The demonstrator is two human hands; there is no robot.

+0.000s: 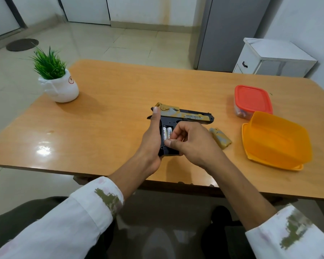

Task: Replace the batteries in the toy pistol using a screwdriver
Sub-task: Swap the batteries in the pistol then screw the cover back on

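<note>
The toy pistol (183, 116) is held over the table (110, 113), lying on its side with the barrel pointing to the right and the grip pointing toward the person. The left hand (151, 144) is closed around the left edge of the grip, with the thumb extended up along the rear of the slide. The battery compartment in the grip is uncovered, and two batteries (166, 134) are seated side by side inside it. The right hand (191, 143) is curled over the right side of the grip, with its fingertips (167, 142) pressed against the lower ends of the batteries. The compartment cover (220, 138) is lying on the table just right of the right hand. An open orange container (277, 141) and a red-lidded box (252, 100) are placed farther to the right. A potted plant (56, 81) is positioned well to the left of the left hand.
</note>
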